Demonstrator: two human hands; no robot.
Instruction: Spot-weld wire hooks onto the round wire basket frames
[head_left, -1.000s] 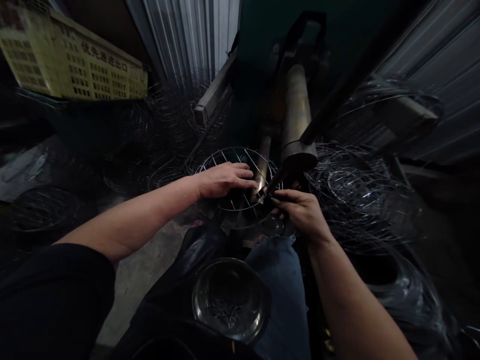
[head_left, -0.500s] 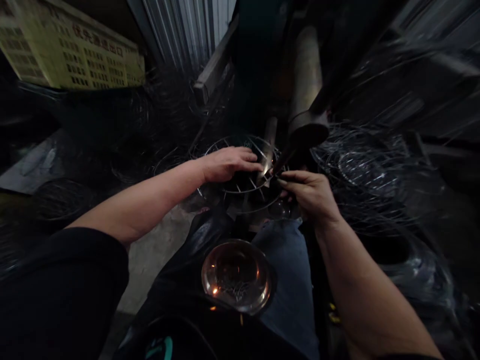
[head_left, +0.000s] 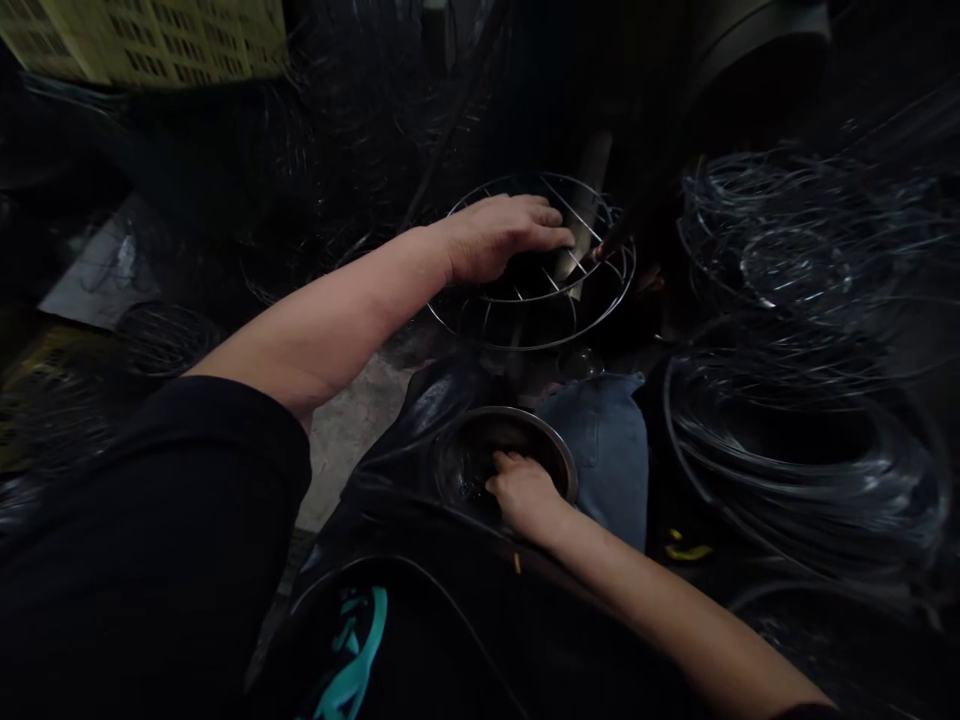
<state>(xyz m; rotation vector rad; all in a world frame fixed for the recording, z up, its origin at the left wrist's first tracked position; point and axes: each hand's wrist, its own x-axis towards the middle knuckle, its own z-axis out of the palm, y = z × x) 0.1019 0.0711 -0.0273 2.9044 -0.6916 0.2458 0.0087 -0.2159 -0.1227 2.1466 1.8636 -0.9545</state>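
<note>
View from the head, looking down in a dim workshop; the person's left hand [head_left: 502,238] lies palm down on a round silver wire grille [head_left: 540,292], its fingers [head_left: 551,215] stretched flat and close together, pressing on the cross wires without gripping them; the grille sits level just beyond the knees; a dull grey metal rod [head_left: 589,180] slants down to the grille's far side, beside the fingertips; the right hand [head_left: 525,492] reaches into a round shiny metal bowl [head_left: 559,462] resting on the lap, close to the body; its fingers dip below the rim, and I cannot tell whether they are closed on anything; a blue denim knee [head_left: 611,440] shows just beside the bowl; big coils of dark steel wire [head_left: 810,450] are heaped at the right; a pale yellow slotted crate [head_left: 150,35] stands at the top left; grey concrete floor [head_left: 352,440] shows between the left arm and the lap.
</note>
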